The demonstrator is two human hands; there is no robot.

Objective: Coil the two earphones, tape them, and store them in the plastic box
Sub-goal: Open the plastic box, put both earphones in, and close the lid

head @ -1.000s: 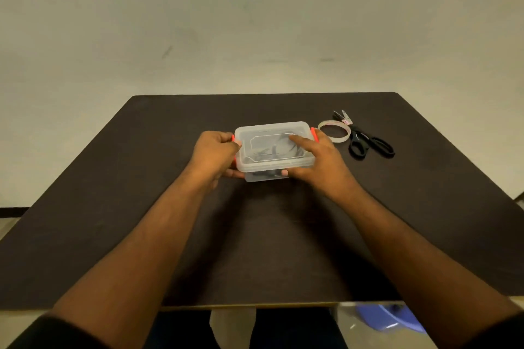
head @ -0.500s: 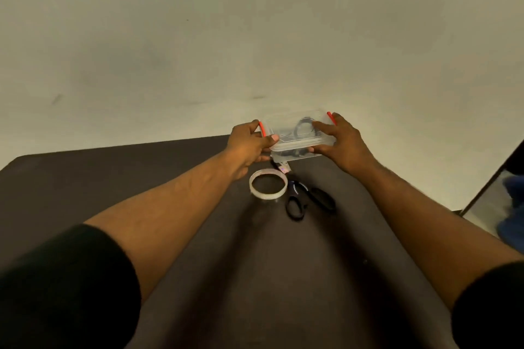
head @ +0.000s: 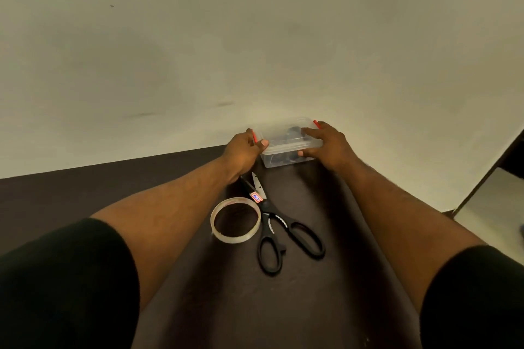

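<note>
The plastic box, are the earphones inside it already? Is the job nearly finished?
Nearly. Dark coils, likely the earphones, show through the plastic box, and its lid is on. The left hand and right hand hold it at the table's far edge. The tape roll and scissors lie unused. Only letting go remains.

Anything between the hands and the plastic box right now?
No. The left hand and right hand already grip the lidded plastic box at its ends; tape roll and scissors lie nearer the person.
</note>
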